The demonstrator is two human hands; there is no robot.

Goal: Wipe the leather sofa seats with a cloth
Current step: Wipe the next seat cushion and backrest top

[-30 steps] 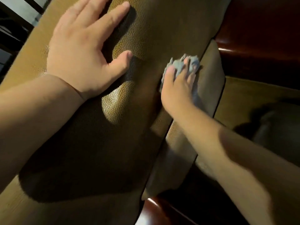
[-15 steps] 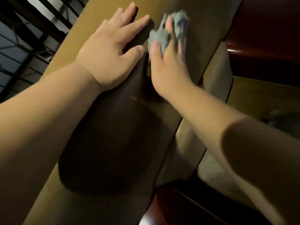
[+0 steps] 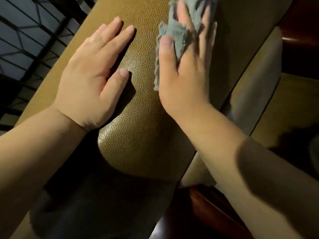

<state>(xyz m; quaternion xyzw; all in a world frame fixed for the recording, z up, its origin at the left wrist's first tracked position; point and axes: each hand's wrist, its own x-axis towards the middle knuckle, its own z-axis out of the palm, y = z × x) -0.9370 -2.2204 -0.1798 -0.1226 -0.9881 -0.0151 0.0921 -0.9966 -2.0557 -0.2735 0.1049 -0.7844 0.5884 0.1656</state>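
Toward twelve o'clock on the tan leather cushion [image 3: 141, 147], your right hand [image 3: 185, 78] lies flat with its fingers spread, pressing a grey cloth [image 3: 174, 34] onto the leather; the cloth bunches up between the fingers and runs out past the thumb side. At about ten o'clock your left hand [image 3: 89, 83] rests palm down on the same cushion, fingers straight and holding nothing, just beside the right hand but not touching it. Both forearms throw dark shadows over the near part of the cushion, from six to eight o'clock. The cushion's left edge runs diagonally from eight up to eleven o'clock, with dark railing bars [image 3: 32, 40] beyond it. Its right edge drops off at three o'clock to a seam, and past that sits a second cushion [image 3: 293, 107]. Dark red wood [image 3: 207, 211] of the frame shows at five o'clock and again at one o'clock. Bare leather lies open between your two hands.
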